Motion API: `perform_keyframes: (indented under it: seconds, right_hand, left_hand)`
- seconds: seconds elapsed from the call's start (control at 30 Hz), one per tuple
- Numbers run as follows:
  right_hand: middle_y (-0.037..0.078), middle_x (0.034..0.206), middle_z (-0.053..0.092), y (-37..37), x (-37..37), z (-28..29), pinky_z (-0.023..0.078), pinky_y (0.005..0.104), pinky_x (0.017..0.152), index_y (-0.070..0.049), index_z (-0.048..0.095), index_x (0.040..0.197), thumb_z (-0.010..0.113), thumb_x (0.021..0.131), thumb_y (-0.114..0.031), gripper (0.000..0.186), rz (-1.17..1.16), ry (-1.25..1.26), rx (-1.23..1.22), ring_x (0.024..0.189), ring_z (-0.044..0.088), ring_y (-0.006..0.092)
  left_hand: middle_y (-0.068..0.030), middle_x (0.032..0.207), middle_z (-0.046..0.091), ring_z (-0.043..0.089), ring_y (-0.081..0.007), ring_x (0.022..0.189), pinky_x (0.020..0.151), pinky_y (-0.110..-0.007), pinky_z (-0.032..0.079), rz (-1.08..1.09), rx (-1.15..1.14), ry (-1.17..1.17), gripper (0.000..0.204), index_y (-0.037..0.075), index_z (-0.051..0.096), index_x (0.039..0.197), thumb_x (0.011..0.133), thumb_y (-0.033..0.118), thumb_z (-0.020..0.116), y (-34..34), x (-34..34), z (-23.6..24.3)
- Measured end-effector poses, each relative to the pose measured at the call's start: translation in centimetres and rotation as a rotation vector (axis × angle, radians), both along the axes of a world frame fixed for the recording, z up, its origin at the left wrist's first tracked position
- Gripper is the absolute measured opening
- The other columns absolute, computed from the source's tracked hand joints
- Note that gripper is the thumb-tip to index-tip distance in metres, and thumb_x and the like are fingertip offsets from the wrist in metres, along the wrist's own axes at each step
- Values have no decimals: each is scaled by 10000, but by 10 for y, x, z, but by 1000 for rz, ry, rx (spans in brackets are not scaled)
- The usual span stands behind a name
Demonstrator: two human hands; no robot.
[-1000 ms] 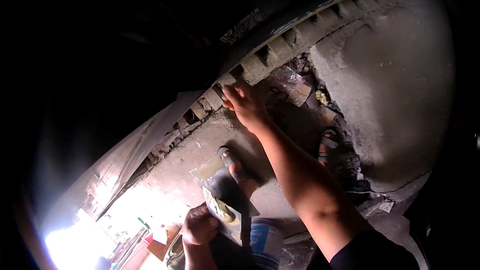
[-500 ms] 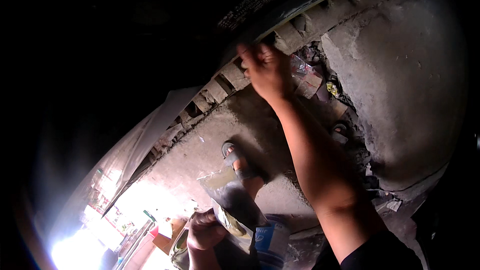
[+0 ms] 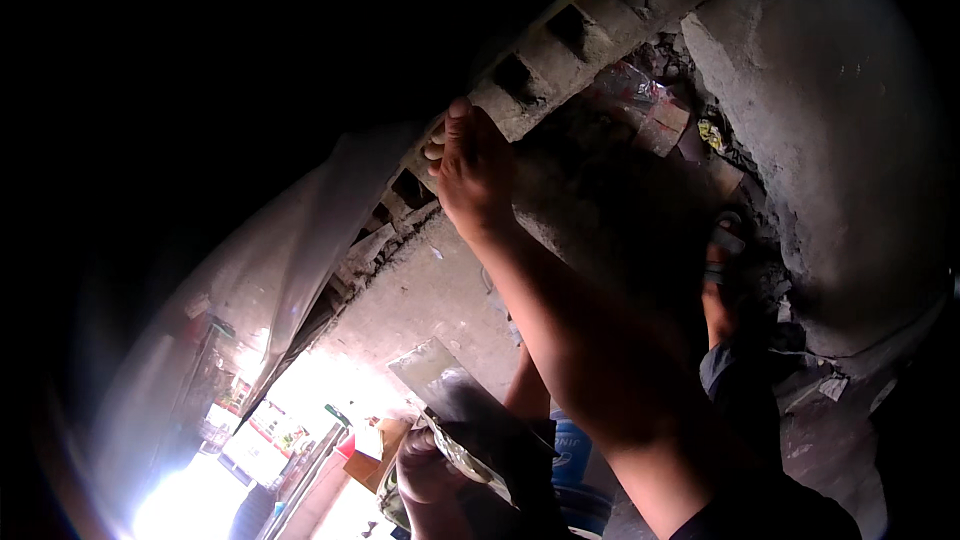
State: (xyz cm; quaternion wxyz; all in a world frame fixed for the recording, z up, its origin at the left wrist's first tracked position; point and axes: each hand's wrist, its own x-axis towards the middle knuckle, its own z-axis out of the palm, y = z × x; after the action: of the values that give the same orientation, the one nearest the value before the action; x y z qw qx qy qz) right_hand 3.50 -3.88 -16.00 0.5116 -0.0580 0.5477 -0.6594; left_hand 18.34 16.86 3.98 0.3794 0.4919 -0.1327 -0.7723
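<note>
My right hand (image 3: 474, 175) reaches up to the edge of a notched row of grey blocks (image 3: 540, 70). Its fingers are curled with the thumb laid on top, and whatever lies inside them is hidden from me. Low in the picture, my left hand (image 3: 428, 468) grips a flat rectangular metal plate (image 3: 450, 380). The plate is tilted, shiny at its upper corner and in shadow lower down. Pale paste (image 3: 462, 455) lies along its lower side, close to my fingers.
A translucent plastic sheet (image 3: 300, 230) hangs along the left of the blocks. Rubble and wrappers (image 3: 655, 115) lie beside a rough concrete slab (image 3: 840, 160). A blue bucket (image 3: 572, 450) and a cardboard box (image 3: 378, 450) stand low down. A sandalled foot (image 3: 728, 235) is at the right.
My right hand has moved left along the block edge. The view has shifted, and more of the sandalled leg at the right shows. My left hand keeps hold of the metal plate.
</note>
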Motion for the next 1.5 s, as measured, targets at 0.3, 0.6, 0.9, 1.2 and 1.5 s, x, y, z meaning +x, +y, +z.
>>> perform_keyframes:
  seconds: [0.3,0.6,0.9,1.2,1.5]
  right_hand:
    - [66,712,611,16,32,-11,504,273,520,-41,591,932,466,981,-366,351,110,362,-98,589,619,166]
    - [118,634,602,29,7,0,488,391,541,-57,587,743,605,894,-346,326,468,476,-81,590,619,280]
    - [148,621,571,23,23,-5,483,416,536,-47,572,730,538,934,-316,339,317,572,-60,602,600,318]
    - [87,704,601,26,65,-18,486,338,486,-100,613,846,584,917,-292,206,339,767,-234,569,597,209]
    - [107,684,655,0,-65,-13,523,359,593,-57,650,876,614,882,-418,363,661,632,-236,625,647,223]
  left_hand:
    - [-251,997,658,674,-333,855,773,-431,563,178,30,-75,252,-129,621,1014,862,56,542,-4,-2,-3]
    - [-244,969,654,671,-324,817,710,-411,566,55,48,-172,216,-105,630,991,831,29,574,-12,0,1]
    - [-237,942,651,667,-315,779,647,-392,569,25,55,-229,191,-82,640,968,800,2,607,-14,4,6]
    - [-230,915,647,663,-306,741,583,-373,573,-14,58,-265,180,-58,649,946,769,-25,639,-23,1,-5]
    - [-220,883,646,661,-296,717,549,-363,581,-82,78,-271,201,-40,654,942,741,-48,669,-36,-12,-5]
